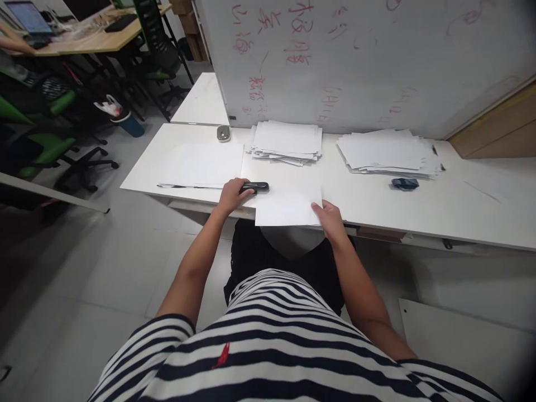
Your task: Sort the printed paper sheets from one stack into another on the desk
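Observation:
My left hand (233, 196) is closed around a black stapler (257, 186) at the front of the white desk. The stapler's nose reaches over the upper left corner of some white paper (288, 207). Whether its jaws touch the sheets I cannot tell. My right hand (330, 219) pinches the right edge of this paper, thumb on top and fingers underneath. The paper's near edge sticks out past the desk's front edge. To the left of my left hand lie more white sheets (205, 163), with a dark strip along their near edge.
Two uneven paper stacks (287, 139) (385, 152) lie at the back, against a whiteboard (355, 67) with red writing. A small dark blue object (405, 183) sits at right. A small grey-white device (223, 133) stands at the back left. Another person's arm (17, 42) shows at far left.

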`<state>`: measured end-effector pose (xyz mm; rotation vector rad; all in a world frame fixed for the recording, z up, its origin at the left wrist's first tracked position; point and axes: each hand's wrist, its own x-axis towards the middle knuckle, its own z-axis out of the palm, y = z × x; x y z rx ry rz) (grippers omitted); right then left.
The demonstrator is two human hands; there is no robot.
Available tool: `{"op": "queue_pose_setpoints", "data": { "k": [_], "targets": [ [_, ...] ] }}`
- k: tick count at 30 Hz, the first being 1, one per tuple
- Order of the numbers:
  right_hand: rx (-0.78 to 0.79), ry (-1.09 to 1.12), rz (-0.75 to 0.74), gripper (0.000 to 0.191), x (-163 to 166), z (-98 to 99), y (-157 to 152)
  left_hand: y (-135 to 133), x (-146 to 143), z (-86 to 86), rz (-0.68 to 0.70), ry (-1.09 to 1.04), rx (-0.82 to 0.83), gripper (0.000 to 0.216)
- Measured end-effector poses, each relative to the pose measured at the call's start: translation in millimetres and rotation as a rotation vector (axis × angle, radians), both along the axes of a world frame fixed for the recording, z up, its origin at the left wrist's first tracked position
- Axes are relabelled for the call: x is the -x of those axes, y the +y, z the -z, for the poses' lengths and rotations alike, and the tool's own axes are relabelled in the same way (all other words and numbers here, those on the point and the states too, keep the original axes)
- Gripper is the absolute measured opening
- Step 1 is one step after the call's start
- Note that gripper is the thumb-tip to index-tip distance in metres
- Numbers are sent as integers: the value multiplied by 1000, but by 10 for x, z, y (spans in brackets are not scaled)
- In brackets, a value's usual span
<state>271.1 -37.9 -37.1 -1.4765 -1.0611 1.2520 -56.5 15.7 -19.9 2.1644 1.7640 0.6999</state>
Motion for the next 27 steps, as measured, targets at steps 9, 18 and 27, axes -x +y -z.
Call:
{"op": "queue_pose_setpoints", "data": {
  "k": [9, 18, 27],
  "targets": [
    [-103, 112, 145, 36, -394, -306, -68, 77, 29, 94, -164, -341, 78, 44],
    [-87, 45, 146, 24, -462, -236, -117, 18, 13, 60, -178, -340, 95, 42],
    [-55, 47, 169, 27, -387, -252, -7, 31, 30, 83, -183, -300, 78, 44]
  ]
}}
